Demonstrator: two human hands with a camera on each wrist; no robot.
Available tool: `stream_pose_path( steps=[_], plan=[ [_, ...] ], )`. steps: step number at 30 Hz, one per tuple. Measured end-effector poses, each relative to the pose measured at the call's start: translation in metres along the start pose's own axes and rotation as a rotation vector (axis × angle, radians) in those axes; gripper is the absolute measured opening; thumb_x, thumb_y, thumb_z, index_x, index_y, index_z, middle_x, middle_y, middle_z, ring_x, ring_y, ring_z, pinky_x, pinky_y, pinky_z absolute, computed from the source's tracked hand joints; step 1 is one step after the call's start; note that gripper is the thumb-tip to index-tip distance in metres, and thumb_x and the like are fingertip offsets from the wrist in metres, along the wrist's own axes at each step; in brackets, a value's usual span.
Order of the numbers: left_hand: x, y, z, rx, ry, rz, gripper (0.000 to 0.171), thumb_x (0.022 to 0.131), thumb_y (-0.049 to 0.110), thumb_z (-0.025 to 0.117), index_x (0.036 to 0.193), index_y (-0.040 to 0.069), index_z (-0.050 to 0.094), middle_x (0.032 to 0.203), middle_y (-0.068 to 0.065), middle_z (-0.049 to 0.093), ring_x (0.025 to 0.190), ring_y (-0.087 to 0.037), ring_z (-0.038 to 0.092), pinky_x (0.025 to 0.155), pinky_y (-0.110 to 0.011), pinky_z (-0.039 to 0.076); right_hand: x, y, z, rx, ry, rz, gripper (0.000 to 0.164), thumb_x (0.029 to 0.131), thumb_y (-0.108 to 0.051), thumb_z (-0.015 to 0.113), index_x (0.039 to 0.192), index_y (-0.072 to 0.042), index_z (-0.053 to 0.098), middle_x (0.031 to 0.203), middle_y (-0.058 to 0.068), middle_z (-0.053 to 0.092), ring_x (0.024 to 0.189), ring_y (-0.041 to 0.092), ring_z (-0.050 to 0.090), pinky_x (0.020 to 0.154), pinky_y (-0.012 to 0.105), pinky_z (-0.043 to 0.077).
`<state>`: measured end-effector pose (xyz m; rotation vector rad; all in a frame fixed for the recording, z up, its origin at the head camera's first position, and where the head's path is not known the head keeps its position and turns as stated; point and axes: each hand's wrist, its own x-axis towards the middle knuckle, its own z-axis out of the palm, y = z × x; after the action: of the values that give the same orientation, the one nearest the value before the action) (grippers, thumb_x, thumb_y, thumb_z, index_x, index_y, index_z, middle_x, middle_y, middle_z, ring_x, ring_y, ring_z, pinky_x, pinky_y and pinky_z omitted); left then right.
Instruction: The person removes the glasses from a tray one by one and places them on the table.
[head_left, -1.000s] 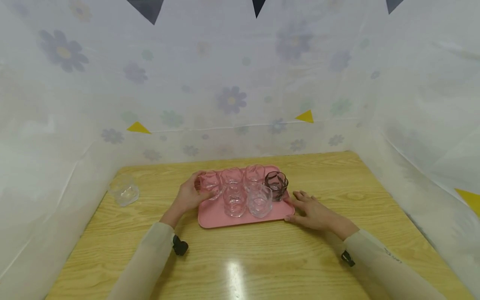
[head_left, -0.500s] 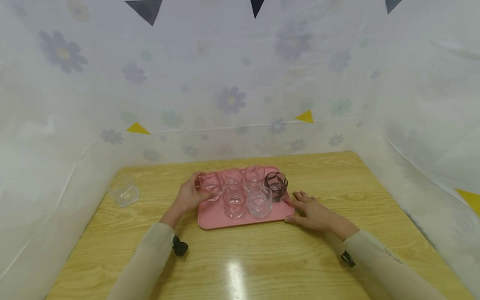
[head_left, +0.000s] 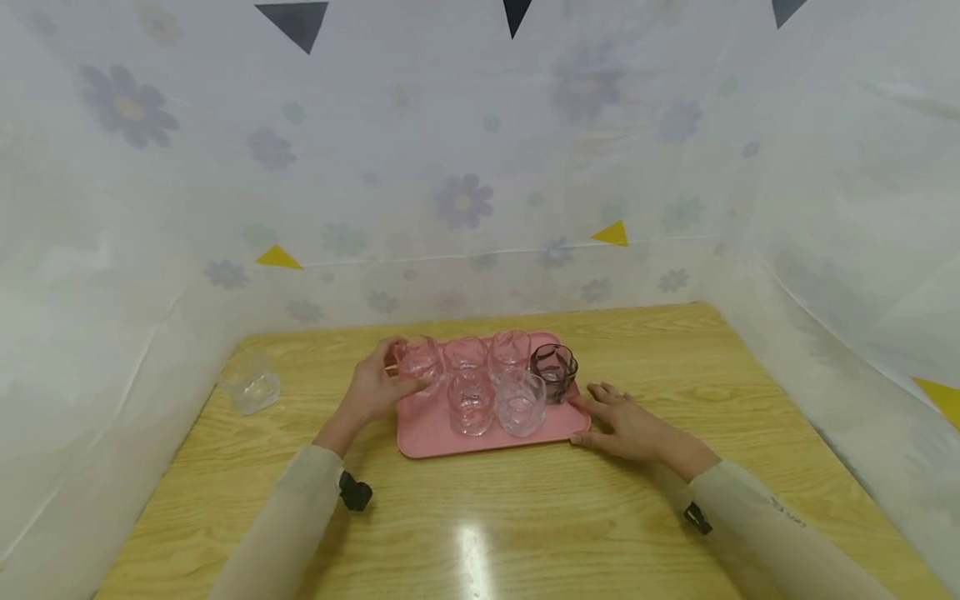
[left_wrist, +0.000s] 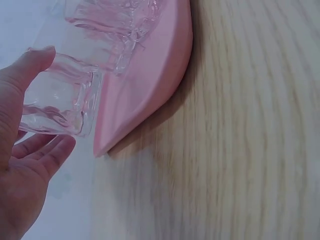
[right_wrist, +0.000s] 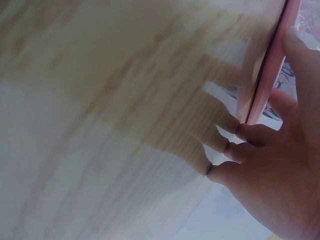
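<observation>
My left hand (head_left: 372,387) holds a pink-tinted drinking glass (head_left: 417,357) at the back left of a pink tray (head_left: 422,435), thumb on one side and fingers on the other. In the left wrist view this glass (left_wrist: 52,95) is raised by the tray's corner, close to another glass (left_wrist: 120,20). At the tray's right end my right hand (head_left: 628,425) rests with fingers spread. Its thumb and index finger lie along the rim, and the other fingertips touch the table (right_wrist: 125,125). Beside that hand, a dark smoky glass (head_left: 553,375) stands on the tray.
Other glasses share the tray: two pinkish ones at the back (head_left: 465,354), a pinkish one in front (head_left: 471,408) and a clear one (head_left: 521,404). More clear glass (head_left: 251,385) stands at the table's left edge. Flowered white sheeting (head_left: 462,287) encloses the table.
My left hand has shifted slightly up and to the left in the head view, with the pink-tinted glass moving along with it. The right hand and the tray hold their place.
</observation>
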<state>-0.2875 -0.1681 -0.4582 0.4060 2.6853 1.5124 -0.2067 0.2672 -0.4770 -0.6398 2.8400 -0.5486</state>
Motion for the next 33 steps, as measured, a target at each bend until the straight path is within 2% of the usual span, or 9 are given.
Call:
stream_pose_path(
  steps=[5,13,26,33],
  plan=[
    [-0.006,-0.002,-0.009,-0.008,0.025,-0.013,0.088,0.086,0.029,0.089,0.156,0.005,0.042,0.146,-0.024,0.055,0.133,-0.044,0.06,0.107,-0.054,0.055,-0.001,0.0,0.0,-0.001,0.006,-0.005,0.075,0.102,-0.058,0.062,0.16,-0.012,0.046,0.165,0.035,0.032,0.154,0.057,0.025,0.118,0.08,0.023],
    [-0.02,-0.018,-0.024,0.004,0.064,-0.053,0.094,0.086,0.042,0.088,0.158,0.008,0.039,0.15,-0.021,0.054,0.137,-0.044,0.056,0.108,-0.057,0.054,-0.001,0.0,0.001,0.012,0.006,-0.008,0.076,0.102,-0.057,0.063,0.16,-0.01,0.047,0.164,0.036,0.032,0.154,0.058,0.025,0.118,0.08,0.022],
    [-0.038,-0.039,-0.051,0.051,0.182,-0.108,0.096,0.088,0.045,0.086,0.16,0.006,0.036,0.15,-0.025,0.054,0.137,-0.045,0.056,0.11,-0.059,0.052,-0.001,0.002,0.003,0.021,0.006,-0.009,0.077,0.101,-0.059,0.062,0.16,-0.012,0.046,0.165,0.036,0.032,0.154,0.058,0.025,0.119,0.08,0.022],
    [-0.046,-0.046,-0.06,0.047,0.234,-0.144,0.096,0.09,0.041,0.085,0.161,0.001,0.033,0.146,-0.028,0.052,0.139,-0.047,0.053,0.114,-0.059,0.048,0.0,0.003,0.003,0.024,0.0,0.0,0.078,0.102,-0.059,0.062,0.161,-0.012,0.044,0.166,0.035,0.03,0.155,0.057,0.022,0.12,0.08,0.02]
  ],
)
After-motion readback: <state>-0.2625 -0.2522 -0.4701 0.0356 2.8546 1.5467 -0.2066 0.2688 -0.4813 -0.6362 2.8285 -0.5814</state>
